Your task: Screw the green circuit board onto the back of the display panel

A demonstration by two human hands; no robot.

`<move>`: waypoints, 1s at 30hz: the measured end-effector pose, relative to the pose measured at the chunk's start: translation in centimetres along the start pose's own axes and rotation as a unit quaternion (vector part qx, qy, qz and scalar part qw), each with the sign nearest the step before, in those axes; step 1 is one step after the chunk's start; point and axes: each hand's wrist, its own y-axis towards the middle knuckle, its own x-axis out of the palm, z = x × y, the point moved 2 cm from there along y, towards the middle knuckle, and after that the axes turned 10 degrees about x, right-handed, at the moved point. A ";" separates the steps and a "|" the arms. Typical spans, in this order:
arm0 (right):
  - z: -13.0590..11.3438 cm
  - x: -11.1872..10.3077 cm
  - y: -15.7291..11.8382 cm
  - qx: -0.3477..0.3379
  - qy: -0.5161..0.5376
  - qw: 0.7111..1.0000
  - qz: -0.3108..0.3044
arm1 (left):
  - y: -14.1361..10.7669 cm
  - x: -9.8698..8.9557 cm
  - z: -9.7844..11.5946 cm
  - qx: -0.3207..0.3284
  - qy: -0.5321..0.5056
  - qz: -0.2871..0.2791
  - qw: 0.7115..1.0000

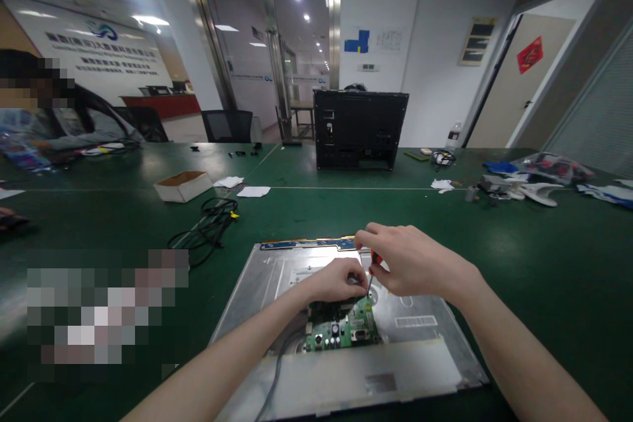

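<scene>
A flat metal display panel point(420, 362) lies on the green table before me, its back facing up. A green circuit board point(341, 336) sits at its middle. My right hand point(415, 260) grips a screwdriver point(376, 257) with a red and black handle, held nearly upright. The shaft points down at the board's upper right corner. My left hand point(339, 280) is closed right beside the screwdriver tip, fingers curled over the board's top edge. Whatever its fingertips pinch is hidden. A grey cable point(277, 376) runs from the board's left side towards me.
A black monitor housing point(361, 128) stands at the far side. Left of the panel are coiled black cables point(208, 224) and an open cardboard box point(182, 186). Loose parts point(499, 188) and a plastic bag point(554, 166) lie at right. A co-worker point(64, 112) sits at far left.
</scene>
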 end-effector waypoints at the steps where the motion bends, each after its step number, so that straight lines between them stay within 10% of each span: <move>1: 0.0 0.0 0.0 -0.002 0.003 1.000 -0.004 | 0.0 0.0 0.0 0.001 0.000 -0.001 1.000; 17: 0.1 0.3 0.9 0.060 -0.042 0.997 0.007 | 0.0 -0.1 0.6 -0.002 -0.011 -0.010 1.000; 30: -0.3 -0.2 -0.1 -0.029 0.035 0.999 0.026 | -0.1 0.3 0.1 0.012 -0.015 0.006 1.000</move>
